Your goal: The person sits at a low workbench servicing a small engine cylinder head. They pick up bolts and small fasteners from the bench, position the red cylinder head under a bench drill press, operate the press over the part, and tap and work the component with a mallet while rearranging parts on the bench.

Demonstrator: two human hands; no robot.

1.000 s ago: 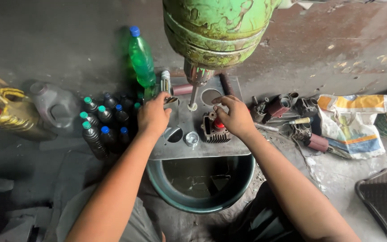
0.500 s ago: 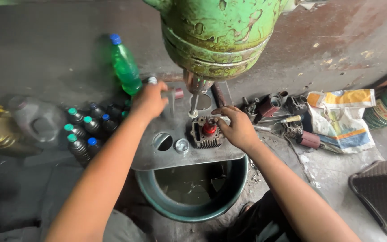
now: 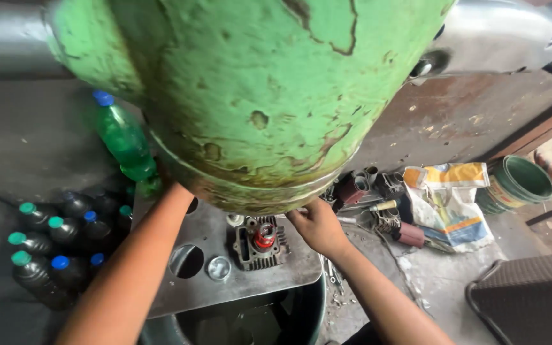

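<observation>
— Green, flaking paint fills the top of the head view: one big machine housing (image 3: 250,96), from about ten o'clock to two o'clock. What is under it?

— One grey metal plate (image 3: 250,284) with one round hole (image 3: 186,260) showing in full. On it sits one finned engine cylinder block (image 3: 260,241) with a red part in its middle, and one small round metal cap (image 3: 218,268) just beside it at eight o'clock.

— And the hands?

— The right hand (image 3: 317,225) is at the block's three o'clock, touching or nearly touching its edge, fingers curled narrow; I cannot tell if they pinch anything. The left forearm (image 3: 129,275) runs up from seven o'clock, and its hand is hidden behind the housing, so the fingers cannot be judged.

— Count the rest.

— One green plastic bottle (image 3: 122,137) at ten o'clock; about nine dark small bottles (image 3: 59,246) with green or blue caps at nine o'clock. One dark basin (image 3: 289,316) below the plate. At three o'clock, a heap of parts, one printed bag (image 3: 452,204), one green bucket (image 3: 519,182).
</observation>
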